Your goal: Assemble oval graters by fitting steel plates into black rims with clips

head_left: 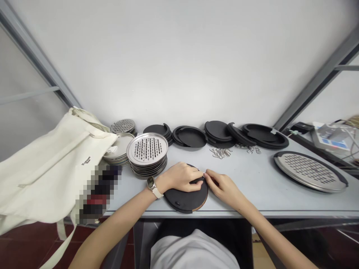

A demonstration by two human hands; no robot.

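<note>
At table edge, left hand atop black disc, right hand at rim

Black disc, flat on table

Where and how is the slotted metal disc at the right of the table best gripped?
Probably by opposite rim sides, from the front: the slotted metal disc is broad, round and low, its near rim facing the table's front edge.

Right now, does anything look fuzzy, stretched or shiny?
Head view: left hand and right hand look fairly sharp; head view: blocky squares hide something beside the cream cloth bag; head view: the perforated metal plate far right seems stretched; head view: no harsh glare on the white wall.
</note>
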